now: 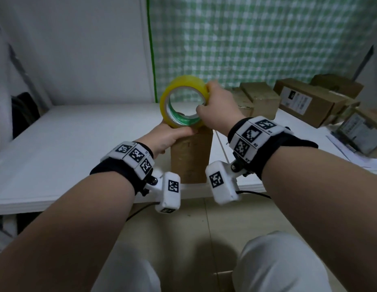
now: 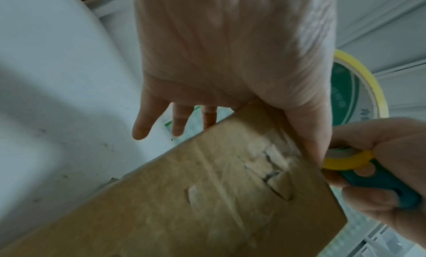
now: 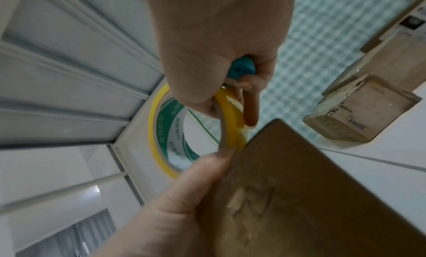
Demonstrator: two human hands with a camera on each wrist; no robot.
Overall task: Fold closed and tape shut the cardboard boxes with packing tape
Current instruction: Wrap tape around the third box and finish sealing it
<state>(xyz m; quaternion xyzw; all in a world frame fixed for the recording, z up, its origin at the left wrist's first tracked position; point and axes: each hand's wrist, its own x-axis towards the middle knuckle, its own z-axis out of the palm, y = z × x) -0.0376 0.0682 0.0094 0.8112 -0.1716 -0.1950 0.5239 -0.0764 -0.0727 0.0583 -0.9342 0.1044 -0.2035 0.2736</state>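
Observation:
A tall brown cardboard box stands upright on the white table, close to its near edge. My left hand grips the box's top left corner, with the thumb along the front top edge and the other fingers hanging behind. My right hand holds a yellow roll of packing tape upright just above the box top, and a teal cutter is tucked in the same palm. The roll's lower rim meets the box's top edge beside my left thumb. Torn old tape marks show on the box face.
Several closed cardboard boxes are stacked at the table's back right, one with a white label. Papers and a clear-wrapped packet lie at the far right. A green checked curtain hangs behind. My knees are under the table's front edge.

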